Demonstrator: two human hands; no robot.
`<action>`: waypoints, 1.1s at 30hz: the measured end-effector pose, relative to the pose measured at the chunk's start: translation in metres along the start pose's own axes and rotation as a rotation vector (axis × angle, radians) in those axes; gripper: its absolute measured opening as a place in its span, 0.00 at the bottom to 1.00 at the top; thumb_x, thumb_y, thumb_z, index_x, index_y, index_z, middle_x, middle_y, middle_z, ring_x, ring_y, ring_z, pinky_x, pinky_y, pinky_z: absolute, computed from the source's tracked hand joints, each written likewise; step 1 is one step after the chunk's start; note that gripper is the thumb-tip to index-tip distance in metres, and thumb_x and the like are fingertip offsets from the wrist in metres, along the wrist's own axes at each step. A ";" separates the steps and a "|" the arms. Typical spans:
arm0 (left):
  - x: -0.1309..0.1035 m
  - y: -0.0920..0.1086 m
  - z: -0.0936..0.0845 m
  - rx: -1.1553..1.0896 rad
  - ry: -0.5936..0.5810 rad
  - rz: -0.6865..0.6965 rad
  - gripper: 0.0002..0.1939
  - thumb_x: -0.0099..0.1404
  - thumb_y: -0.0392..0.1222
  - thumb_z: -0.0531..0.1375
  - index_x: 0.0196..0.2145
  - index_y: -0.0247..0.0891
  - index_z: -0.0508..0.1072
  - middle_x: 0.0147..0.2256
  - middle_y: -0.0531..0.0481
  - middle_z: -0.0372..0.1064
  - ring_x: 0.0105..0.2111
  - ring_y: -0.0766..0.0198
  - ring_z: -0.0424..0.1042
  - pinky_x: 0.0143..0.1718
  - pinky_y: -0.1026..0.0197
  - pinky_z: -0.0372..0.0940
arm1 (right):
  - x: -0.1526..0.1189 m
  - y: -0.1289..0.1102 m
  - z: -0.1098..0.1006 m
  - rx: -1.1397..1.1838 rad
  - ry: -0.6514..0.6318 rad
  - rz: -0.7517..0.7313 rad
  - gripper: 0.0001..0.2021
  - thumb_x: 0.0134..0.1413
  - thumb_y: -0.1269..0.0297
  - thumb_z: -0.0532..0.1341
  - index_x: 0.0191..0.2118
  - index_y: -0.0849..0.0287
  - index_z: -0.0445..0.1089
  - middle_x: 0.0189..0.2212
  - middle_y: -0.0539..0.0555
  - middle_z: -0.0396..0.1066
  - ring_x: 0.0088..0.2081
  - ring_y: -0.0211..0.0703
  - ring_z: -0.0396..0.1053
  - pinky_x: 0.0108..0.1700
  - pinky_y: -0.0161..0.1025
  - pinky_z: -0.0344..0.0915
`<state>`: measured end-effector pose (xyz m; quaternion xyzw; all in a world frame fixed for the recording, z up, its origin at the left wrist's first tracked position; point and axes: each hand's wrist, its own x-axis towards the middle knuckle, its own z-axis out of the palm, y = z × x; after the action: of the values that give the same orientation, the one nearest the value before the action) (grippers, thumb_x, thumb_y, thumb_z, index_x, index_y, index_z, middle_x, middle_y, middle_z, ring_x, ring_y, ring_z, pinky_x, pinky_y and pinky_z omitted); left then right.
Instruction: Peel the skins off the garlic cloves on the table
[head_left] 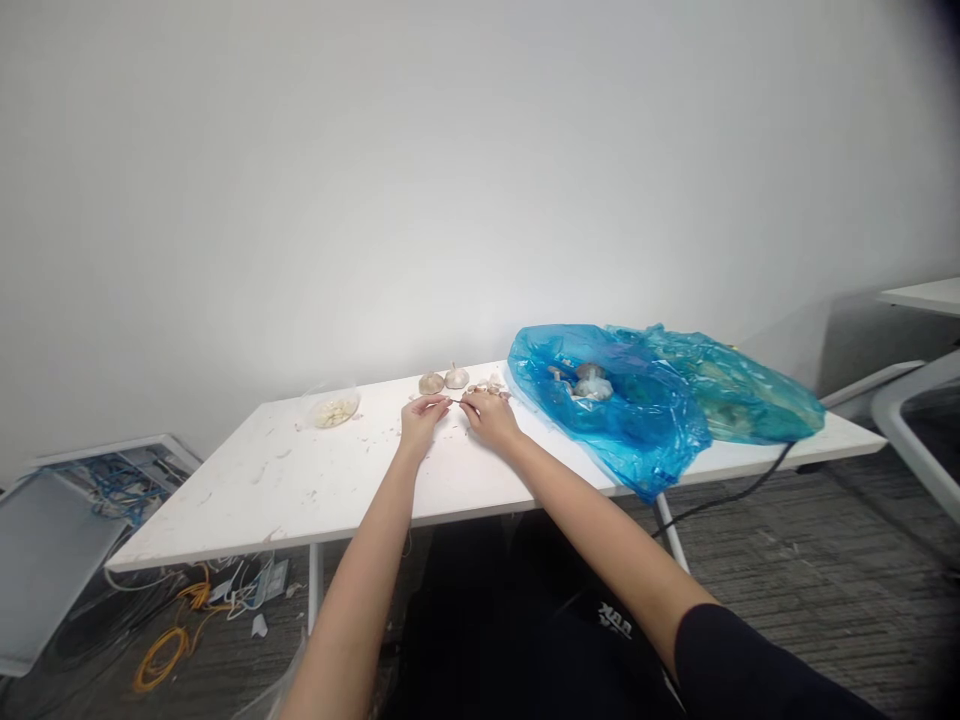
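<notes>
"Well, where is the small dark piece (455,401) sitting?"

"Between left hand (422,417) and right hand (491,416), fingers pinching it over the bench (322,480); a loosening pinch could be dropping it."

"What else?"

"Bulbs (431,384) behind could be rolling if knuckles are bumping them."

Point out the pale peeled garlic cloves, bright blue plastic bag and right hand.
Pale peeled garlic cloves (335,413), head view: middle of pile.
Bright blue plastic bag (641,415), head view: bare film.
Right hand (493,418), head view: its back.
</notes>
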<state>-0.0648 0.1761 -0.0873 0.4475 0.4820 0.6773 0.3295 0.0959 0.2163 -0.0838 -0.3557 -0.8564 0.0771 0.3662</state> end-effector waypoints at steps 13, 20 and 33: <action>0.002 0.003 0.000 -0.137 0.018 -0.116 0.21 0.42 0.47 0.73 0.31 0.33 0.74 0.33 0.45 0.76 0.36 0.60 0.77 0.48 0.53 0.69 | 0.000 0.001 0.001 0.003 0.052 0.024 0.13 0.64 0.61 0.52 0.42 0.54 0.74 0.40 0.53 0.75 0.42 0.42 0.69 0.43 0.35 0.60; 0.000 0.003 0.001 -0.094 -0.023 -0.138 0.19 0.46 0.46 0.72 0.32 0.33 0.73 0.33 0.43 0.77 0.36 0.59 0.78 0.48 0.52 0.70 | -0.001 0.004 0.004 0.008 0.043 -0.016 0.13 0.65 0.61 0.52 0.45 0.53 0.74 0.42 0.53 0.74 0.43 0.41 0.69 0.44 0.35 0.60; 0.002 -0.002 -0.002 -0.058 -0.103 -0.148 0.20 0.45 0.49 0.72 0.31 0.33 0.74 0.31 0.45 0.76 0.36 0.60 0.77 0.50 0.51 0.69 | 0.000 0.001 -0.003 -0.048 -0.008 0.040 0.13 0.64 0.65 0.52 0.41 0.54 0.75 0.43 0.53 0.74 0.42 0.42 0.68 0.39 0.35 0.58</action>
<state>-0.0670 0.1776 -0.0885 0.4354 0.4763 0.6410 0.4157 0.0987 0.2165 -0.0816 -0.3813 -0.8521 0.0652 0.3525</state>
